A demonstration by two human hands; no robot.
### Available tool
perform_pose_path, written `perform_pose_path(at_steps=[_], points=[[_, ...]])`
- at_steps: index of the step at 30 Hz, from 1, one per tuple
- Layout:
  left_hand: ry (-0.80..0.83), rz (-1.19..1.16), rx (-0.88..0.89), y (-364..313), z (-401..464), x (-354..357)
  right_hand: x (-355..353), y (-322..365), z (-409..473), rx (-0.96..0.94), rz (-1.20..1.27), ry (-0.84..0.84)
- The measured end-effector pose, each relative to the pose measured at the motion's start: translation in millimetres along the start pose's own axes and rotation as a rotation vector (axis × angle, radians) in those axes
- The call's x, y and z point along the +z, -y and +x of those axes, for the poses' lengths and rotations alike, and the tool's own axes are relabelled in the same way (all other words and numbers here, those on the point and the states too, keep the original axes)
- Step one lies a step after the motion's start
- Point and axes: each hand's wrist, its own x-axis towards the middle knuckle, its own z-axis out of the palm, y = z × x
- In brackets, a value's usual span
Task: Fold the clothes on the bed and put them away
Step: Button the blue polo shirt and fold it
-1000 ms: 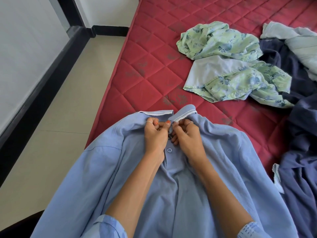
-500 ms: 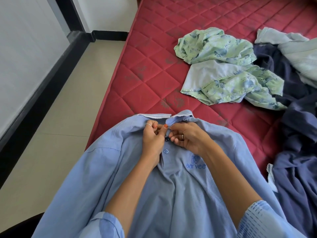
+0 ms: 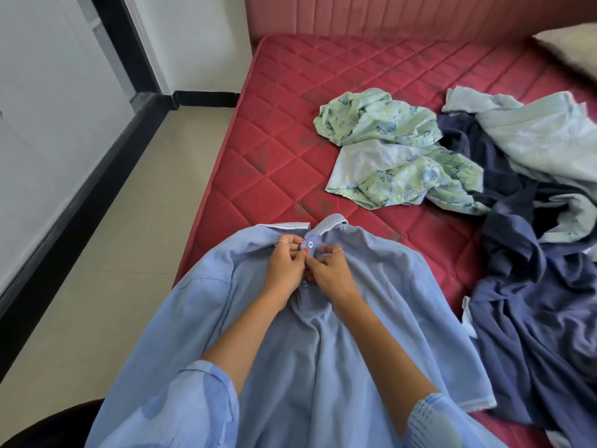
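Note:
A light blue polo shirt [image 3: 381, 286] lies front-up across the near edge of the red quilted mattress [image 3: 277, 176], collar pointing away from me. My left hand [image 3: 284, 266] pinches the placket just below the collar, thumb beside the top button [image 3: 310, 244]. My right hand [image 3: 329, 273] pinches the other side of the placket, touching the left. A lower button shows between the wrists. Further back lies a crumpled green floral garment [image 3: 387, 150].
A dark navy garment [image 3: 542, 302] sprawls along the right side, with a pale blue-grey garment [image 3: 542, 137] above it. A pink headboard [image 3: 403, 14] stands at the far end. Beige tiled floor [image 3: 106, 260] and a white wall with black skirting run along the left.
The view has tilted up, showing the headboard. Both hands shifted slightly up the placket toward the collar; the top button now shows between the fingers. The chest logo is covered by the right arm.

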Motion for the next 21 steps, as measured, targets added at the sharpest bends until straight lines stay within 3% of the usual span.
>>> perform_pose_path(at_steps=[2, 5, 9, 11, 14, 19, 21], points=[[0.042, 0.067, 0.045, -3, -12, -16, -9, -3, -23, -0.058, -0.072, 0.097], [0.037, 0.320, 0.272, -3, -34, -62, -43, -11, -58, -0.230, -0.338, 0.147], [-0.196, 0.577, 0.440, 0, -57, -137, -108, -12, -91, -0.390, -0.407, -0.141], [-0.309, 0.687, 0.349, 4, -67, -168, -138, -8, -102, -0.386, -0.340, -0.245], [-0.322, 0.755, -0.025, 16, -77, -198, -169, 0, -112, -0.355, -0.396, -0.266], [-0.053, 0.711, -0.470, 30, -108, -210, -180, 1, -133, -0.289, -0.486, -0.231], [0.077, 0.700, -0.555, 34, -123, -213, -174, -1, -141, -0.265, -0.521, -0.190]])
